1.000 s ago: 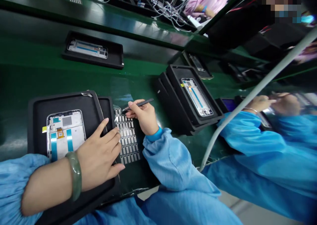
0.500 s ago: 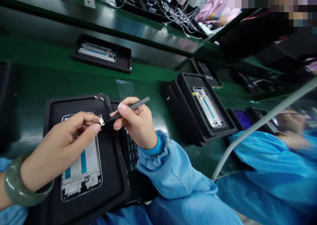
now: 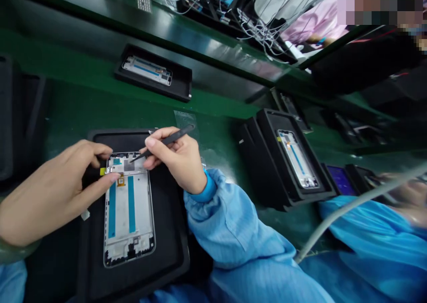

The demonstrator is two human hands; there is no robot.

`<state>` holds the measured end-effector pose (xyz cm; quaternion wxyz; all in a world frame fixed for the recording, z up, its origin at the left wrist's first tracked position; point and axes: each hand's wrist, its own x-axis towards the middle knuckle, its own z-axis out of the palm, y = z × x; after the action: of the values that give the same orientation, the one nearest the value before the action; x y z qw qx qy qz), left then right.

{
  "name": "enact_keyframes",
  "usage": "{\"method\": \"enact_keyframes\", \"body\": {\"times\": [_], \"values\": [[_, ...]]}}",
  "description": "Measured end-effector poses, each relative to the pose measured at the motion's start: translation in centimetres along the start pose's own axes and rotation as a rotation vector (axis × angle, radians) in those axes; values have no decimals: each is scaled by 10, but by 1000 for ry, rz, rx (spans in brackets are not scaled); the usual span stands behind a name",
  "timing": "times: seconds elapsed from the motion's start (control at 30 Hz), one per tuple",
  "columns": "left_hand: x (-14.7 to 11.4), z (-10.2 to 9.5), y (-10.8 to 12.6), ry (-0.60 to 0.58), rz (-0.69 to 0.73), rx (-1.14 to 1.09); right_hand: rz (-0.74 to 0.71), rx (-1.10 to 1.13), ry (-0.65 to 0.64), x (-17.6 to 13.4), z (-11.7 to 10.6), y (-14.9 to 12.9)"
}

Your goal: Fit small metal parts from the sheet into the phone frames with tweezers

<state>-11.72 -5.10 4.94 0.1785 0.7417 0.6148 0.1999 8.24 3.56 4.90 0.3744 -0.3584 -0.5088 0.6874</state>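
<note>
A phone frame (image 3: pixel 142 205), silvery with blue strips, lies in a black foam tray (image 3: pixel 170 249) in front of me. My left hand (image 3: pixel 71 178) rests at its upper left edge, thumb and fingers apart, the thumb over the frame beside a small orange flex part (image 3: pixel 121 181). A yellow tab (image 3: pixel 102 171) sticks out there. My right hand (image 3: pixel 175 158) grips black tweezers (image 3: pixel 170 138), their tips down at a dark grey square (image 3: pixel 129 165) near the frame's top. Whether the tips touch it I cannot tell. A small pale scrap (image 3: pixel 86 215) is at the tray's left side.
Another frame sits in stacked black trays (image 3: pixel 267 161) on the right, one more in a tray (image 3: pixel 120 72) at the back. A clear plastic film (image 3: pixel 187 121) lies behind my right hand. A grey cable (image 3: pixel 328 218) crosses near a co-worker's blue sleeve (image 3: pixel 367 223).
A small whitish piece held between my left fingers and the tweezers has left my fingers. Both hands came down to the phone frame, the tweezers now pointing at its top. The view shifted.
</note>
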Motion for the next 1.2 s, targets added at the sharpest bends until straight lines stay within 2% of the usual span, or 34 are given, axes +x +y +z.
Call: {"method": "enact_keyframes", "body": {"times": [0.07,0.17,0.3,0.8,1.0,1.2], "values": [[-2,2,-11,23,113,89,11,-8,45,8,1,6],[-4,10,-20,-20,234,157,43,-62,43,16,3,12],[-4,15,-21,-19,232,152,62,-118,14,18,5,15],[-5,15,-22,-10,244,139,54,-221,-31,18,8,17],[-4,14,-21,-6,269,151,13,-278,-46,17,8,19],[-1,14,-17,-8,327,207,-79,-470,-111,18,5,16]]}}
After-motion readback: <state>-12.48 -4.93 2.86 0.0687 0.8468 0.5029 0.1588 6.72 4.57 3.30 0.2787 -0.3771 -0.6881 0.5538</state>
